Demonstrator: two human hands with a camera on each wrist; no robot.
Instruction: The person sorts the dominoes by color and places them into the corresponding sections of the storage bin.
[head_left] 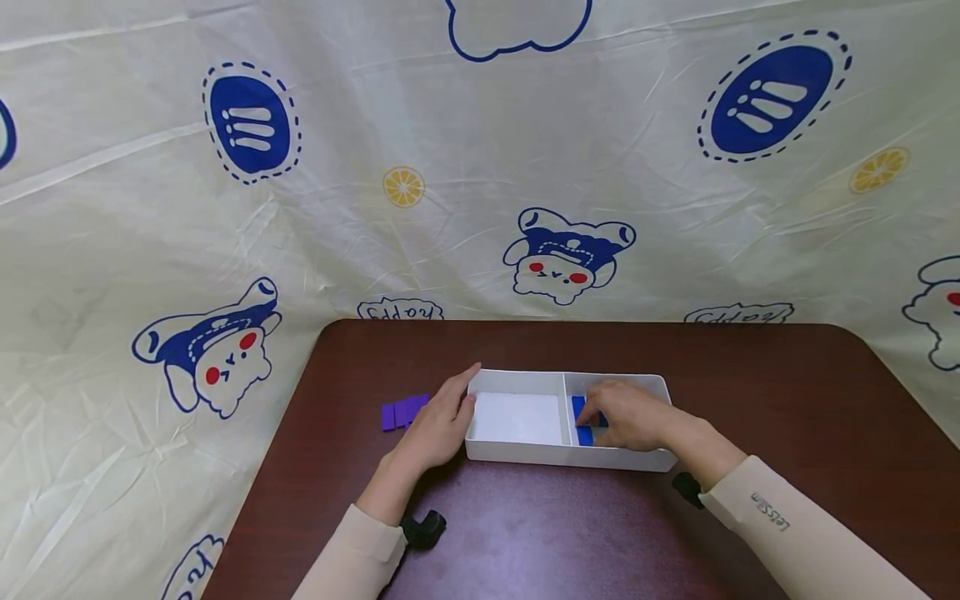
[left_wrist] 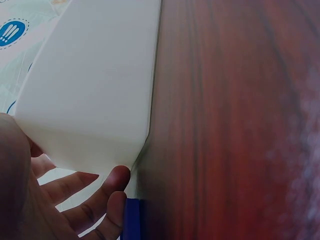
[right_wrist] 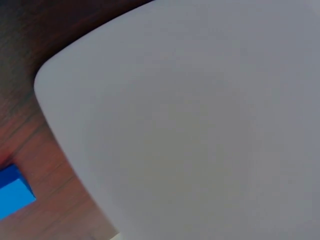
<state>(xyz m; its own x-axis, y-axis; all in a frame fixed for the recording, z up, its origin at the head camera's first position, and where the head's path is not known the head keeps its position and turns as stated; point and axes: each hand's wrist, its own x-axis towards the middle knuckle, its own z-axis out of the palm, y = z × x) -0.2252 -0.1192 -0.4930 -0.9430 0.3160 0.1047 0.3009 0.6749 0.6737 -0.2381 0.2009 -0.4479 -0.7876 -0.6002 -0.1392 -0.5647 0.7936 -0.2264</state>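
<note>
A long white box [head_left: 517, 450] with a divider lies on the table. My left hand [head_left: 435, 423] is at the box's left end, its fingers touching the end wall; in the left wrist view, fingertips [left_wrist: 119, 176] rest against that wall. My right hand [head_left: 633, 414] reaches into the right compartment. Its thumb and fingers are bent together at a blue block [head_left: 584, 436], partly hidden beneath them. More blue shows at that compartment's left side. Just left of my left hand are several purple blocks [head_left: 399, 414], partly covered by it.
The dark brown wooden table [head_left: 525, 533] carries everything. A patterned white cloth [head_left: 450, 250] hangs behind it. In the right wrist view, a pale surface fills most of the picture, with a blue block [right_wrist: 15, 192] on brown wood beside it.
</note>
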